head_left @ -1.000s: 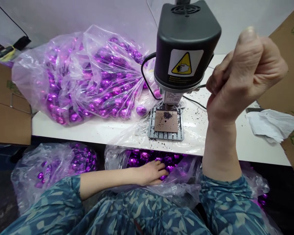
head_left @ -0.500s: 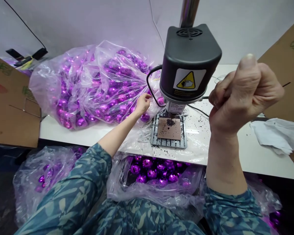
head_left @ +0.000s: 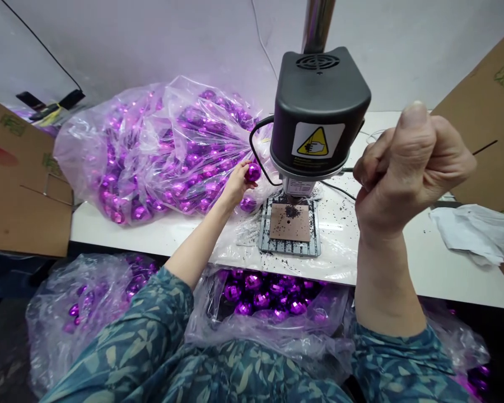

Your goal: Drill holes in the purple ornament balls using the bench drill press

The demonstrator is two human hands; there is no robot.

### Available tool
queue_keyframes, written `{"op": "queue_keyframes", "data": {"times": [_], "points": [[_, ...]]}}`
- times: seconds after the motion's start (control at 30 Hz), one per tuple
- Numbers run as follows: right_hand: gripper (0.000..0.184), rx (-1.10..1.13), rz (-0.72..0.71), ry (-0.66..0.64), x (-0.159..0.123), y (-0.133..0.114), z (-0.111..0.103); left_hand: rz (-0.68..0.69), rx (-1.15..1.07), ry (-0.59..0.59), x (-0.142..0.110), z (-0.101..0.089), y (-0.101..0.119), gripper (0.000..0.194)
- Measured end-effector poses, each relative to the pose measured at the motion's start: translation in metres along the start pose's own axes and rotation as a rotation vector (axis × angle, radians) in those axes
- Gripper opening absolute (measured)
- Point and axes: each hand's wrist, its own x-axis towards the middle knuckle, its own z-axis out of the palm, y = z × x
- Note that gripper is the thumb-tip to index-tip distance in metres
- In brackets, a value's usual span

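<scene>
My left hand [head_left: 236,187] is shut on a shiny faceted purple ornament ball [head_left: 253,172], close beside a clear plastic bag [head_left: 159,151] packed with similar balls. My right hand [head_left: 407,173] is raised in a fist, gripping a thin dark rod [head_left: 485,147] whose ends stick out on both sides. The fist is just right of a black bench drill head [head_left: 319,112], whose drill bit is mostly hidden. Below the head lies a brown pad on a metal base [head_left: 289,222], with dark shavings heaped on it.
Clear bags of purple balls [head_left: 260,302] lie below the white table's front edge [head_left: 277,274], with another [head_left: 79,313] to the left. Cardboard flaps [head_left: 19,190] stand at the left and right. Crumpled white cloth [head_left: 470,234] lies at the right. Dark shavings are scattered around the base.
My left hand has risen from the lower bag to the table and now holds a purple ball. My right fist stays raised, and the view has tilted slightly downward.
</scene>
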Motion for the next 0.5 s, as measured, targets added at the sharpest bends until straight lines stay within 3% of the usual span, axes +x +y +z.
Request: {"op": "queue_keyframes", "data": {"times": [0.1,0.17,0.3,0.5], "points": [[0.049,-0.002,-0.001,0.016,-0.001,0.000,0.001,-0.138,-0.193,-0.078,-0.040,-0.019,0.016,0.036],[0.050,-0.001,0.005,0.022,-0.001,0.000,0.002,-0.162,-0.241,-0.181,-0.067,-0.021,0.024,0.038],[0.050,-0.014,0.003,0.044,-0.001,-0.001,0.003,-0.224,-0.229,-0.348,-0.101,-0.006,0.027,0.048],[0.053,-0.156,-0.039,-0.001,-0.004,-0.004,0.003,-0.120,-0.075,-0.343,-0.113,0.022,0.004,0.058]]}}
